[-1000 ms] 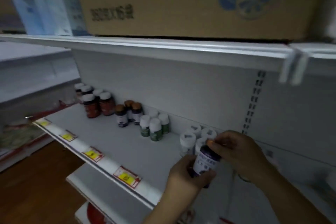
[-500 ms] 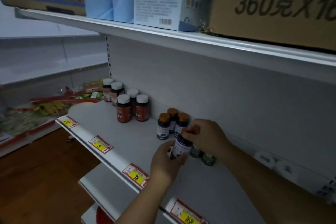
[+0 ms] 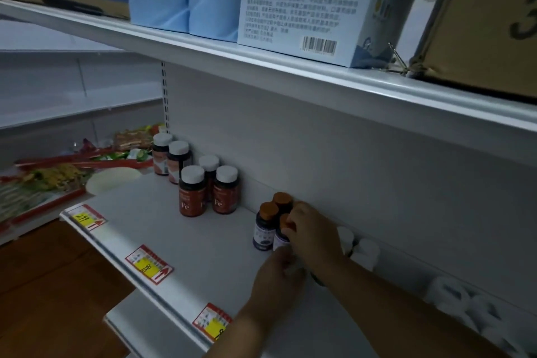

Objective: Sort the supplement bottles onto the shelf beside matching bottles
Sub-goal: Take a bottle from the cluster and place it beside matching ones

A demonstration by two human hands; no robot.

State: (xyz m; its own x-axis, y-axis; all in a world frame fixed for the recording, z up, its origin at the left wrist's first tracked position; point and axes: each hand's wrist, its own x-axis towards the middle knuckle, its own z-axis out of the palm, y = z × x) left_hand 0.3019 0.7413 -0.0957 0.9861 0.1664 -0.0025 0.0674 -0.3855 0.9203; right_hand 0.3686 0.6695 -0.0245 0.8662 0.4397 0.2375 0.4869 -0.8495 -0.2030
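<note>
Here both hands, right hand (image 3: pixel 312 234) and left hand (image 3: pixel 277 279), grasp an orange-capped bottle (image 3: pixel 281 237) beside matching bottles (image 3: pixel 266 228).

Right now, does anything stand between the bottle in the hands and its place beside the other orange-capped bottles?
Nothing visible does. The held bottle, gripped by the right hand and left hand, already stands right next to the two orange-capped bottles on the shelf.
</note>
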